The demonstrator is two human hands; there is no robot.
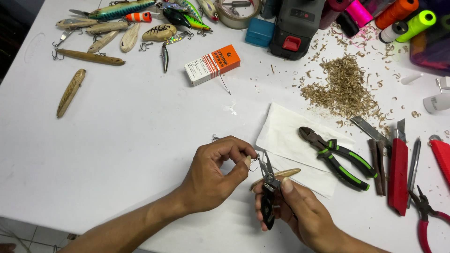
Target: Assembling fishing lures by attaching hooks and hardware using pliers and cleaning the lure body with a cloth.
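Here, slim black pliers [267,187] pinch perhaps a small hook [253,161].

Bare table [131,140] leftward; cutters [335,157] crowd the right.

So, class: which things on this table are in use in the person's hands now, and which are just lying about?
In use:
- left hand pinching a small hook
- right hand holding small black pliers and an unpainted wooden lure body

Lying about:
- green-handled cutters on a paper towel
- painted lures
- wood shavings
- orange and white box
- thread spools
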